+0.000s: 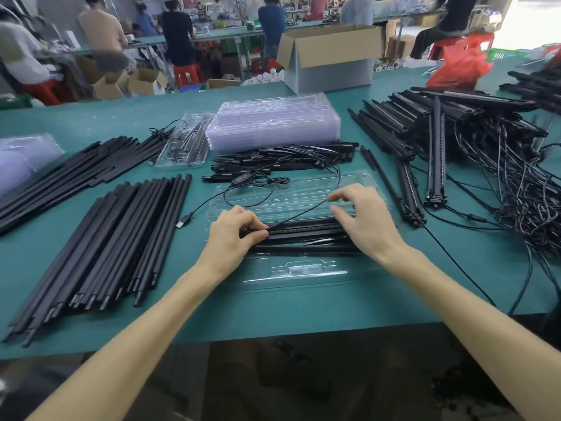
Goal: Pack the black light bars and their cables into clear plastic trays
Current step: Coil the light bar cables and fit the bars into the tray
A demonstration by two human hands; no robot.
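Note:
A clear plastic tray (pixel 303 270) lies open in front of me on the green table. Several black light bars (pixel 306 235) lie along its middle channels. My left hand (pixel 232 235) pinches the left end of the bars with curled fingers. My right hand (pixel 361 217) rests on their right end, fingers bent over the bars. A thin black cable with an inline controller (pixel 242 178) loops across the tray's far half, and its USB plug (pixel 184 222) lies on the table to the left.
Long black bars (pixel 112 238) are piled at the left. A stack of clear trays (pixel 273 123) and a filled tray (pixel 183 144) sit behind. Short black parts (pixel 282 159) lie mid-table. Wired bars with tangled cables (pixel 485 165) fill the right side. A cardboard box (pixel 331 59) stands at the back.

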